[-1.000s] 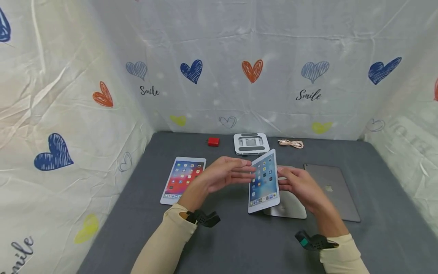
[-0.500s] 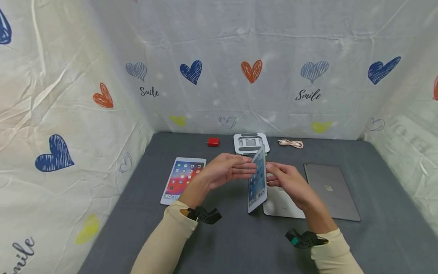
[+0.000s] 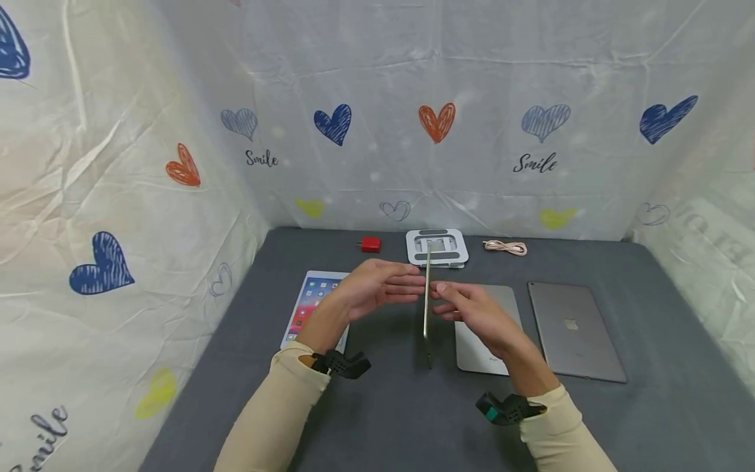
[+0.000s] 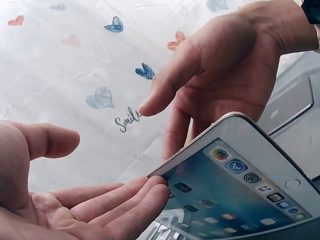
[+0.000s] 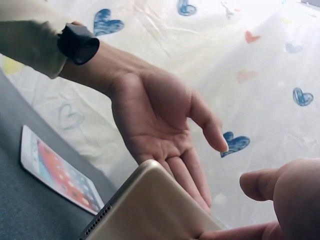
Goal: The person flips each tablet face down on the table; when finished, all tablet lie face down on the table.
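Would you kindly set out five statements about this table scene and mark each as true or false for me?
1. The white-framed tablet with a gold-coloured back is upright between the left hand and the right hand. True.
2. The red plug-in charger lies to the right of the pale pink bundled cable. False: the charger lies to the left of the cable.
3. The left hand is clenched in a fist. False: its fingers are extended against the upright tablet's screen.
4. The dark grey tablet with a logo lies to the right of the right hand. True.
5. The upright tablet's screen faces the right hand. False: it faces the left hand.
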Tool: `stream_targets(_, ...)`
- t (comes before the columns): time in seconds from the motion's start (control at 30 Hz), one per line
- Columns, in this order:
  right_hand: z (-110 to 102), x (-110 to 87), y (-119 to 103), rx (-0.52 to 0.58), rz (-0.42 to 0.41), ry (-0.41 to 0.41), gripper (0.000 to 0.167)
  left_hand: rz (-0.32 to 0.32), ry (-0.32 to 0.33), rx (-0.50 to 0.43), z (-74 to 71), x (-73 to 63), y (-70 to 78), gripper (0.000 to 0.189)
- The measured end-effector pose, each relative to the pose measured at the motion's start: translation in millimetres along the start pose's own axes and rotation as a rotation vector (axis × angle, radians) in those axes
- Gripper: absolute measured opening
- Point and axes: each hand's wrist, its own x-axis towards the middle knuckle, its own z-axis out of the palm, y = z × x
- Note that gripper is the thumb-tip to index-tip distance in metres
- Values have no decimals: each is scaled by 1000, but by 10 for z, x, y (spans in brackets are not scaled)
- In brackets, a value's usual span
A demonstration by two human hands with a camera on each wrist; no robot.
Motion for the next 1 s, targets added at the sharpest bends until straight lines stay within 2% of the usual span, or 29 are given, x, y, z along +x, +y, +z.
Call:
stream_targets(0.27, 30, 51, 76, 35, 22, -38, 56, -5, 25, 24, -145, -97, 4, 44)
stream_targets(0.5, -5, 76, 252, 26, 71, -75, 62, -49, 89, 21, -334, -157, -57, 47)
stream_targets(0.67, 23, 88, 398, 44, 126, -65, 61, -110, 169, -6, -471, -163, -173, 48)
stream_targets(0.77, 47, 91, 462, 42, 160, -55, 59, -147, 207, 16, -540, -154, -271, 47)
stream_targets(1.0, 71, 79, 501, 20, 177, -43, 59, -192, 246, 24, -646, -125, -476, 42)
